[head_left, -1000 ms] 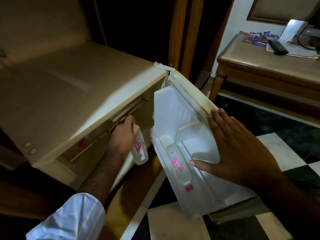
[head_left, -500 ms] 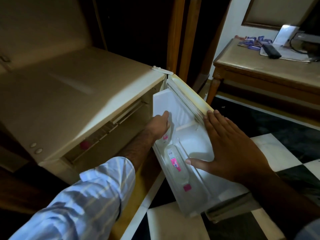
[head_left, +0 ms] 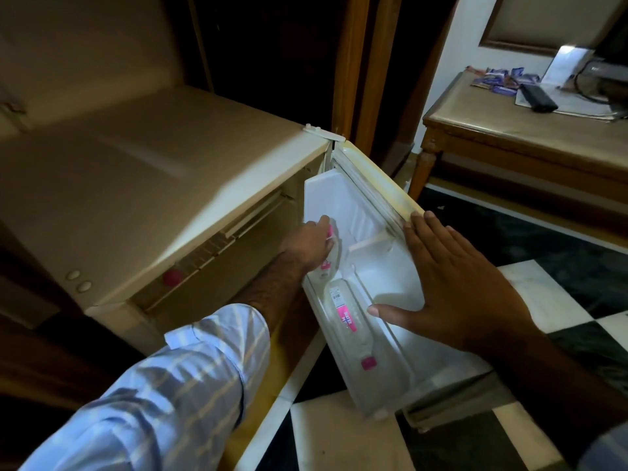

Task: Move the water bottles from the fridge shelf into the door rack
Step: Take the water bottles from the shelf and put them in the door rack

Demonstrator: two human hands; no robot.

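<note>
A small cream fridge (head_left: 142, 198) stands with its door (head_left: 380, 185) swung open to the right. In the white door rack (head_left: 390, 379) lies a clear water bottle (head_left: 350, 321) with a pink label and pink cap. My left hand (head_left: 307, 244) is shut on a second clear bottle (head_left: 328, 263) with pink markings, holding it in the rack's hinge end, just above the first. My right hand (head_left: 452, 283) is open, fingers spread, pressed flat on the door's top edge and inner liner. A pink cap (head_left: 172, 277) shows dimly on the fridge shelf.
A wooden side table (head_left: 530, 137) at the right back carries a dark remote, sachets and papers. Dark wooden panelling stands behind the fridge. The floor is black and white checkered tile (head_left: 339, 436).
My left hand carried the bottle from the fridge opening rightward into the door rack, above the bottle lying there. My right hand stayed on the door.
</note>
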